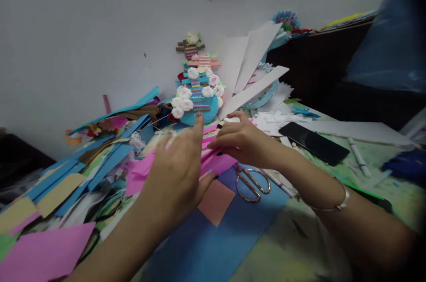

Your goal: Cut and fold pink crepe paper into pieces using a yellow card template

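Observation:
My left hand (pixel 178 169), slightly blurred, is over folded pink paper (pixel 224 164) near the middle of the table. Its fingers are stretched out, with the thumb apart and pointing right. On the right side of that paper, my right hand (pixel 244 138) has its fingers curled and pinching at pink strips; the exact grip is partly hidden. A silver-toned bracelet circles the right wrist. Just below the hands lies a salmon paper square (pixel 217 202) on a large blue sheet (pixel 213 246). Scissors with gold-coloured handles (pixel 252 179) rest beside the pink paper, blades hidden.
Paper guitar crafts with white flowers (pixel 196 91) lean against the wall. White card strips (pixel 254 91) stand beside them. Blue paper strips (pixel 111 169) and scraps pile up at left, near a pink sheet (pixel 46 251). A black phone (pixel 314 142) and a white marker (pixel 358 158) lie right.

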The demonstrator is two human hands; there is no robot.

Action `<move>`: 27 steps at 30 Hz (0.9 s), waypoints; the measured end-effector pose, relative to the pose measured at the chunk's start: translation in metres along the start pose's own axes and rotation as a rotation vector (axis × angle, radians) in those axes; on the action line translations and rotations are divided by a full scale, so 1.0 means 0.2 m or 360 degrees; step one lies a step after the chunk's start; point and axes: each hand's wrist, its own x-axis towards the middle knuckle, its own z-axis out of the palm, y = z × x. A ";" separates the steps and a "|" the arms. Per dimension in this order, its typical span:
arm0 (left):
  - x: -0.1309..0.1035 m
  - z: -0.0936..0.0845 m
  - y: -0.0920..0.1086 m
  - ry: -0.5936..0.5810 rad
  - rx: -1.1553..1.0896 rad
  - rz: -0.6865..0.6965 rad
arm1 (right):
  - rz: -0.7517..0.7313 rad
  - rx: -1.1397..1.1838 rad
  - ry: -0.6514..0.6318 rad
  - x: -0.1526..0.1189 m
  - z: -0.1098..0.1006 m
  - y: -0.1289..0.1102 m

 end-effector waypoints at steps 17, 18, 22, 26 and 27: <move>-0.24 -0.19 -0.36 -0.0604 -0.1839 -0.1303 | 0.1270 0.2098 0.0065 -0.23 0.31 0.02; -0.25 -0.19 -0.36 -0.0608 -0.1847 -0.1313 | 0.1289 0.2119 0.0065 -0.23 0.33 0.02; -0.30 -0.22 -0.34 -0.0674 -0.1954 -0.1320 | 0.1344 0.2222 0.0089 -0.22 0.38 -0.02; -0.34 -0.23 -0.30 -0.0734 -0.2087 -0.1314 | 0.1244 0.2330 0.0098 -0.20 0.41 -0.06; -0.35 -0.23 -0.29 -0.0743 -0.2109 -0.1308 | 0.1191 0.2346 0.0115 -0.20 0.41 -0.07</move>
